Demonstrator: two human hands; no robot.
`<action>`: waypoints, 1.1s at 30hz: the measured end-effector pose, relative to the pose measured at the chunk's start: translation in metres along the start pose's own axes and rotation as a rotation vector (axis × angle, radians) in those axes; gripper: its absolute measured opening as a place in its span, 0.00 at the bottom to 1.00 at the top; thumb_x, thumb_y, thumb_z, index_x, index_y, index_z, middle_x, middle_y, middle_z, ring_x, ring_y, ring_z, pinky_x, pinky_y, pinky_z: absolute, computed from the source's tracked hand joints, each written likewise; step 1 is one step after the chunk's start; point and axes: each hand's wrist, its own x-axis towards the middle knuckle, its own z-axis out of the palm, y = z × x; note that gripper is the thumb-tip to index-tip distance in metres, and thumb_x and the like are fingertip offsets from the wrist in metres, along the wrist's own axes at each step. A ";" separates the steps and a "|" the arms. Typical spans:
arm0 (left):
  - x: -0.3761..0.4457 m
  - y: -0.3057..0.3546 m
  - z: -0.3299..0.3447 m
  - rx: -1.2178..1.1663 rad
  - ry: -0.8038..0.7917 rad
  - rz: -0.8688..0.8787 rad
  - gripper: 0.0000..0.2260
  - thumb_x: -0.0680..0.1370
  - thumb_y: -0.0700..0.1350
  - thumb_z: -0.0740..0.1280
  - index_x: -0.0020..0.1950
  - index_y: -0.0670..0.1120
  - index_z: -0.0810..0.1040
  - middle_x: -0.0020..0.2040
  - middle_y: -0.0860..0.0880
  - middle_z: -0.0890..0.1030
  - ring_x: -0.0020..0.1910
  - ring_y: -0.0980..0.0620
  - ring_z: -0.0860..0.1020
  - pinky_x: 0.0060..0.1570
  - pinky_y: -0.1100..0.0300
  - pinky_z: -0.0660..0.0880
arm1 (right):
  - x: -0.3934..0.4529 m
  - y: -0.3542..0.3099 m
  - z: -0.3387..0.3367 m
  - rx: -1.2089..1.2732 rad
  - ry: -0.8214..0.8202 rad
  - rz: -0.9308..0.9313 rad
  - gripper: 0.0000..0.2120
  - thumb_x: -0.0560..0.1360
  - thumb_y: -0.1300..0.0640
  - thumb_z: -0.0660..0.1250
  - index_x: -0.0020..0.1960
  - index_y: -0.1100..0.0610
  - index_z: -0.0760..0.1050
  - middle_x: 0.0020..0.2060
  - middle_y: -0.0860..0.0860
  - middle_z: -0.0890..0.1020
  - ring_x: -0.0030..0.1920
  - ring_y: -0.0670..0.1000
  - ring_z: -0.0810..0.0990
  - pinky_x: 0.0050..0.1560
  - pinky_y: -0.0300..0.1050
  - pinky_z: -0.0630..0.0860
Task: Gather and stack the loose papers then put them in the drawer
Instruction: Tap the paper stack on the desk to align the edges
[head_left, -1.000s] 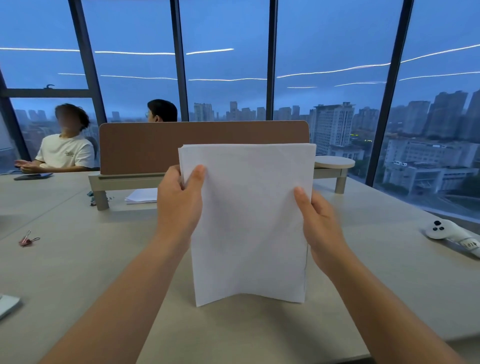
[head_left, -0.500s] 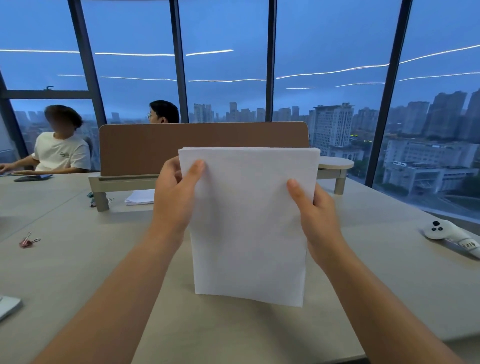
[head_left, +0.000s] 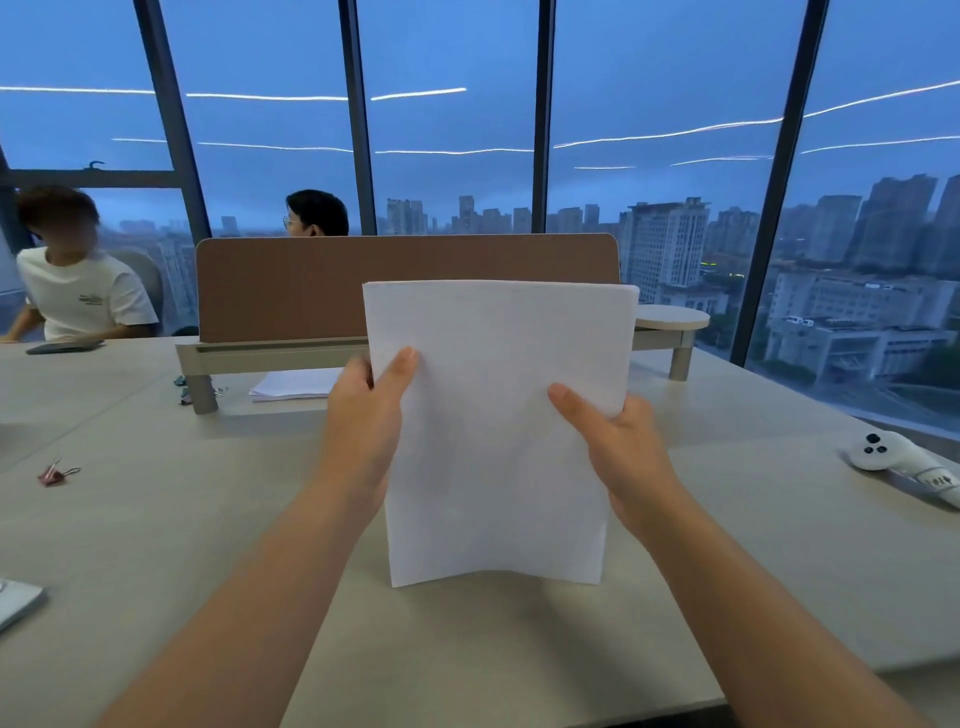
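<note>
- Left hand (head_left: 363, 431) clamped on the left edge of the stack of papers (head_left: 498, 431), thumb laid across the front sheet, other fingers hidden behind.
- Right hand (head_left: 618, 452) gripping the right edge of the same stack, lower down than the left, thumb pressed on the front, fingers wrapped behind.
- Stack of papers held upright between both hands, blank white face toward the camera, top edges nearly flush with a slight offset at the upper right corner.
- Bottom edge of the stack bowed upward in the middle, corners at or just above the surface (head_left: 156, 545); contact not clear.
- Second small pile of white sheets (head_left: 293, 384) lying flat farther back, under the raised shelf (head_left: 270, 353), left of the held stack.
- Brown divider panel (head_left: 311, 286) standing on that shelf, directly behind the stack.
- Pink binder clip (head_left: 54, 474) on the surface, well to the left.
- White handheld controller (head_left: 883, 452) with dark buttons near the right edge of the surface.
- Corner of a pale flat object (head_left: 15, 603) at the far left edge, too cropped to name.
- Dark phone (head_left: 65, 346) lying far left near a seated person in a white T-shirt (head_left: 83, 296); another person's head (head_left: 317, 213) visible above the divider.
- No drawer visible.
</note>
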 end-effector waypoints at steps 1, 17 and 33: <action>-0.004 -0.012 -0.004 0.004 -0.023 -0.053 0.08 0.80 0.54 0.68 0.57 0.55 0.80 0.54 0.57 0.86 0.56 0.53 0.83 0.58 0.49 0.79 | -0.006 0.011 -0.002 -0.003 -0.009 0.039 0.03 0.74 0.53 0.73 0.48 0.51 0.84 0.46 0.49 0.88 0.48 0.51 0.87 0.54 0.55 0.82; -0.031 -0.088 -0.019 0.078 -0.115 -0.265 0.17 0.76 0.56 0.73 0.61 0.50 0.82 0.56 0.51 0.87 0.56 0.49 0.84 0.61 0.45 0.78 | -0.026 0.091 -0.021 -0.017 -0.130 0.184 0.08 0.74 0.61 0.74 0.52 0.52 0.84 0.50 0.47 0.88 0.54 0.48 0.86 0.53 0.43 0.81; -0.056 -0.091 -0.004 -0.015 -0.419 -0.473 0.31 0.59 0.51 0.85 0.58 0.41 0.82 0.54 0.40 0.86 0.50 0.41 0.86 0.45 0.51 0.84 | -0.053 0.067 -0.080 -0.157 -0.236 0.261 0.12 0.75 0.57 0.73 0.58 0.50 0.81 0.54 0.44 0.87 0.55 0.45 0.85 0.58 0.41 0.78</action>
